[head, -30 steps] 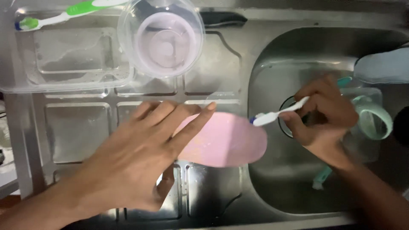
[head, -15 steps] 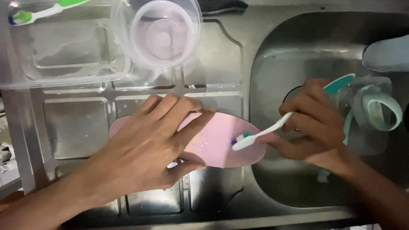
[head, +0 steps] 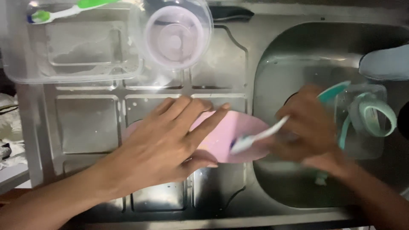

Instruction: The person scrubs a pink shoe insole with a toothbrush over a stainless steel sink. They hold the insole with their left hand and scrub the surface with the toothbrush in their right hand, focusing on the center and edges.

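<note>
pressing flat and open on the pink lid (head: 238,136), the left hand (head: 170,145) steadies it while the right hand (head: 311,132) grips a toothbrush (head: 255,138) at its rim.

Dim light; steel sink (head: 298,51) and ribbed drainboard (head: 85,127), perhaps wet.

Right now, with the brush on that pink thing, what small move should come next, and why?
Probably a short scrubbing stroke back along the pink oval piece. The left hand presses it flat on the steel drainboard, and the right hand holds the toothbrush with its head at the piece's edge.
</note>
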